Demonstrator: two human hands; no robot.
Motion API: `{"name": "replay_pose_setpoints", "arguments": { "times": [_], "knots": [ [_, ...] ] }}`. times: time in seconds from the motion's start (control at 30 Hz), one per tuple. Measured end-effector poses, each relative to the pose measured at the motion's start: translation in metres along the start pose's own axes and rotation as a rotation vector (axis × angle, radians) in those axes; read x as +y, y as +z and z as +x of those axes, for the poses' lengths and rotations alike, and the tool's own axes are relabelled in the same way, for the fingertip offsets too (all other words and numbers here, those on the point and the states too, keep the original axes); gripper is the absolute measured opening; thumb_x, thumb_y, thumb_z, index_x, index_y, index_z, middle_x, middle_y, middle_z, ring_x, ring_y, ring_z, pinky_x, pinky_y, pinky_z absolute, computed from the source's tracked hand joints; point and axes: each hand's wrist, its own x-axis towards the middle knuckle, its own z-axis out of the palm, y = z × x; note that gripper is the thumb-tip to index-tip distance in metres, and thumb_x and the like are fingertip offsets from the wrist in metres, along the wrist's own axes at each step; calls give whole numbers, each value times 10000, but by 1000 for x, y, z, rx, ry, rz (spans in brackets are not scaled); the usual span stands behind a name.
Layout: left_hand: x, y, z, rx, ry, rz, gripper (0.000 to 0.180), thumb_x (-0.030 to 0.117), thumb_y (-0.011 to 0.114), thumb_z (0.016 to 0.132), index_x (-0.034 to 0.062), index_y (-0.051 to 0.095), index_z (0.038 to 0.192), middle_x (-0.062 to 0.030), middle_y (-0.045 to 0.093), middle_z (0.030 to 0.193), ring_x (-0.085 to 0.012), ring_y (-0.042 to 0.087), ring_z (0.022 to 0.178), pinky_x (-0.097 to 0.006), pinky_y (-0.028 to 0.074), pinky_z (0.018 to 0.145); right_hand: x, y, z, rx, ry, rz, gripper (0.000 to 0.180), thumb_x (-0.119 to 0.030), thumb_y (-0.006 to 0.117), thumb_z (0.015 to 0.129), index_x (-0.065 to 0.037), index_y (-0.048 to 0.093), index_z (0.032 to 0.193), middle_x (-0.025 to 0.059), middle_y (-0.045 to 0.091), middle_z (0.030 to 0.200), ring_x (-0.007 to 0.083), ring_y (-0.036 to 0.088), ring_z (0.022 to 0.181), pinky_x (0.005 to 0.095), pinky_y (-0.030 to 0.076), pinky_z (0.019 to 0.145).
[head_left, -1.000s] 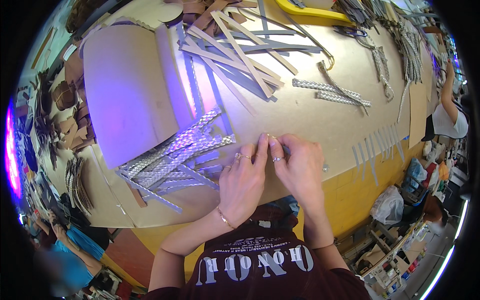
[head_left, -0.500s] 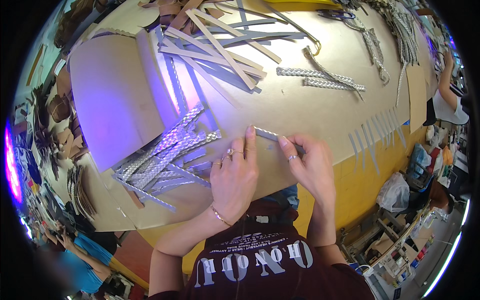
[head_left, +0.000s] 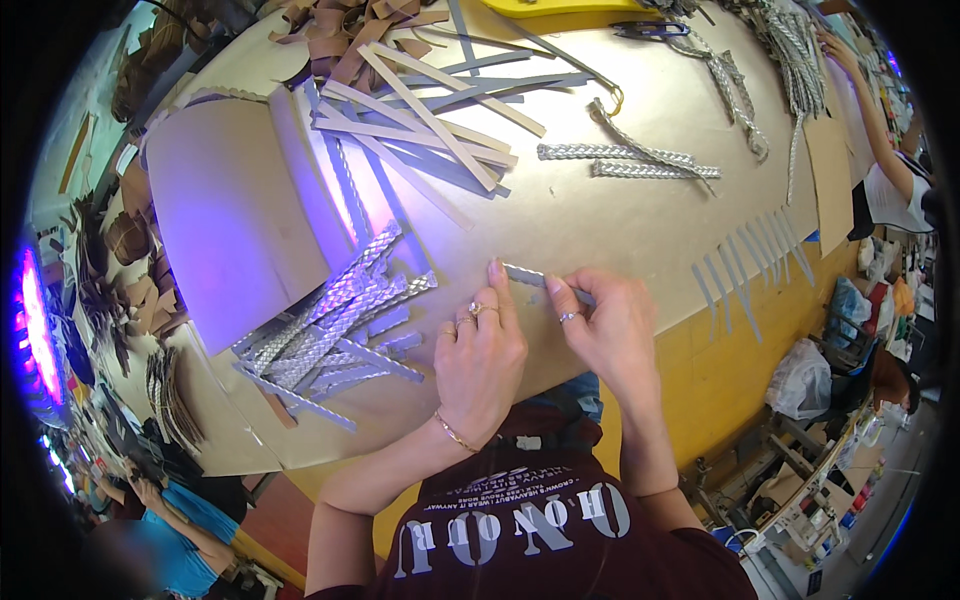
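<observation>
- One short braided silver strip point(head_left: 528, 274) is seen just below the middle of the frame, lying on the tan tabletop point(head_left: 610, 225); it is pinched at both ends by the two hands.
- The left hand point(head_left: 480, 355) is closed on the strip's left end, with the forefinger stretched along it; three rings and one thin bracelet are worn on it.
- The right hand point(head_left: 608, 325) is clamped on the strip's right end between thumb and fingers; one ring is visible. The hands are set close together, apart only by the strip's length.
- One loose heap of braided silver strips point(head_left: 330, 325) is spread at centre left, just beside the left hand; the exact number cannot be told.
- One large curved sheet of pale card point(head_left: 225, 215) is propped at the left, partly covering that heap.
- A pile of flat grey and beige strips point(head_left: 430, 115) is crossed over itself in the upper middle.
- Two finished braids point(head_left: 625, 160) are laid side by side at upper right of centre.
- About seven narrow grey strips point(head_left: 745, 262) are ranged in a row along the tabletop's right edge.
- One white plastic bag point(head_left: 805, 380) is hung below the tabletop at the right.
- Another person's arm point(head_left: 870, 100) is stretched over the tabletop at the upper right.
</observation>
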Motion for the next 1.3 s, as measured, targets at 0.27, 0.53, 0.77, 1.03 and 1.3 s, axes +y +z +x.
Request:
{"name": "replay_pose_setpoints", "arguments": {
  "times": [0.27,0.53,0.77,1.03,1.3],
  "knots": [
    [1,0,-7,60,92,-201,559,195,572,900,28,491,1428,-139,429,1508,-272,386,1423,-430,296,1165,2,4,-1,60,-51,-25,258,-260,702,892,-41,710,757,116,570,519,301,564,463,406,421,497],
    [-3,16,-4,-70,168,-523,682,195,633,902,-15,367,1494,-227,312,1575,-367,297,1468,-499,242,1192,11,-3,-14,94,-29,-51,305,-282,707,899,-16,699,751,125,628,602,282,595,518,371,442,512],
    [-1,14,-3,-95,164,-403,654,284,604,936,11,393,1492,-172,333,1580,-307,314,1468,-467,253,1197,37,-31,-23,-26,154,136,294,-270,725,894,9,716,800,141,608,595,250,567,503,346,427,512],
    [-2,8,-2,-143,186,-335,640,303,591,951,42,392,1501,-204,325,1575,-331,309,1466,-479,248,1195,39,-27,-21,30,85,73,259,-252,724,882,-25,708,759,117,594,575,265,548,486,361,414,514],
    [3,4,0,-167,219,-272,671,353,654,903,229,412,1516,-280,277,1570,-413,298,1453,-503,243,1191,37,-25,-24,0,152,60,269,-289,699,899,-62,693,753,73,615,619,281,582,579,396,401,679]
  ]
}}
